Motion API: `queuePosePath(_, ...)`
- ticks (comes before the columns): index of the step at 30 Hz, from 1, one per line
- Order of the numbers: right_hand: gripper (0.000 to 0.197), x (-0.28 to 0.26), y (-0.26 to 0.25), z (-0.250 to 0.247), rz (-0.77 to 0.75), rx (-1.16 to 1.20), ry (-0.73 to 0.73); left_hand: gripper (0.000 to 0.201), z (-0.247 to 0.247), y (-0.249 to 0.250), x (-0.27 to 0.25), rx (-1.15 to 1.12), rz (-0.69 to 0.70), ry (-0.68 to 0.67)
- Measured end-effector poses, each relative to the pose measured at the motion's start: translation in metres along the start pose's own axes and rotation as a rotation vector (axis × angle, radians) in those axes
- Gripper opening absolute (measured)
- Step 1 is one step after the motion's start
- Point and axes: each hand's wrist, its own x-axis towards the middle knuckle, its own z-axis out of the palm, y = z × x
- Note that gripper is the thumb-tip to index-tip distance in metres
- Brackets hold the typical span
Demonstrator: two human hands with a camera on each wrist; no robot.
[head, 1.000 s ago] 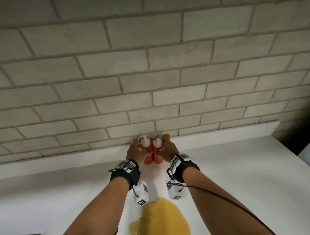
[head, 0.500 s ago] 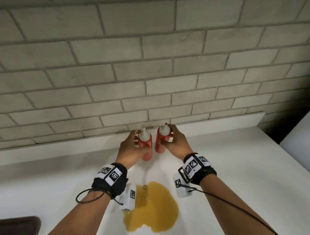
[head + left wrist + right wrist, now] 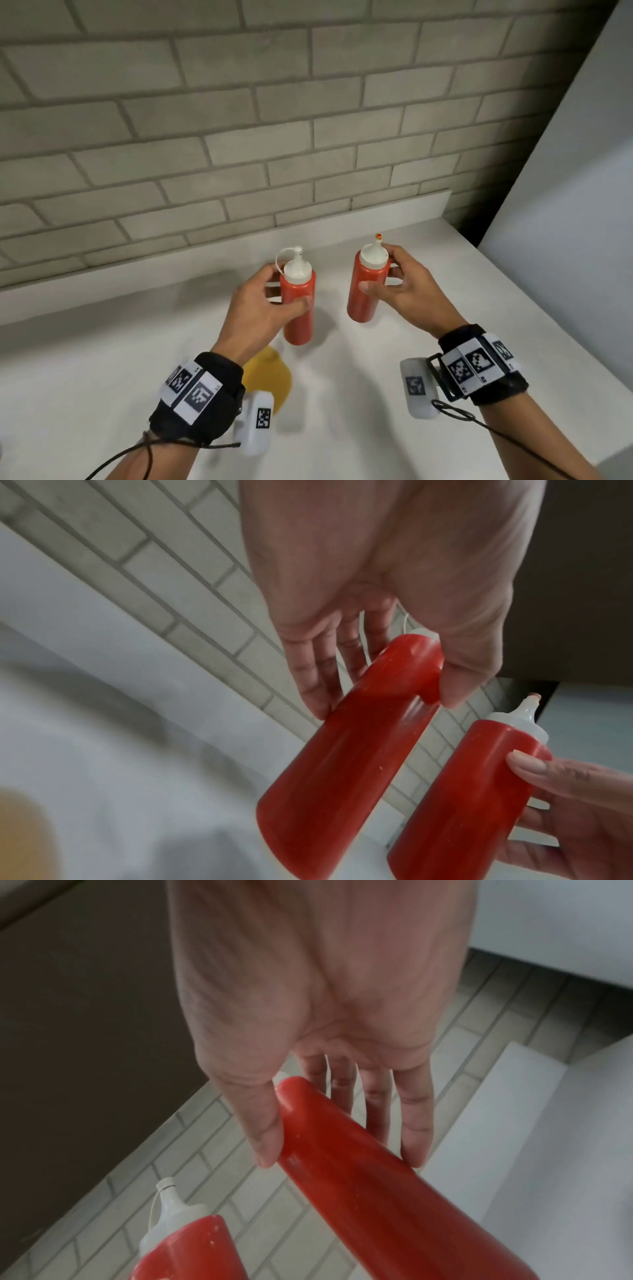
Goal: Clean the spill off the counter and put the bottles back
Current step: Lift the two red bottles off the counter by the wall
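From the head view, two smooth red squeeze bottles with white conical caps are held above the white counter and one glossy yellow spill: the left hand grips the left bottle, the right hand the right bottle. The left wrist view shows thumb and fingers clasping one cylinder before grey brick tiles. The right wrist view shows the same pinch.

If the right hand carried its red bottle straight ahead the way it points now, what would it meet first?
Most likely the white upstand below the brick wall; the right hand with its red bottle has only bare counter ahead, though depth is unclear.
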Motion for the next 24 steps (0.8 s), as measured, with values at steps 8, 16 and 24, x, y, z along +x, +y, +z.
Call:
queuePosePath(8,0.058,-0.008,0.053,-0.113,0.055,-0.078,0.025,0.051,0.13,0.028,0.018,-0.035,-0.035,-0.002)
queuePosePath(16,0.06,0.04,0.104,-0.199,0.087,-0.039,0.032,0.056,0.232,0.051,0.079,-0.06,-0.035,0.065)
queuePosePath(24,0.058,0.127,0.124,-0.225,0.067,-0.031,-0.028,0.05,0.276,0.065,0.17,0.042,-0.041,0.118)
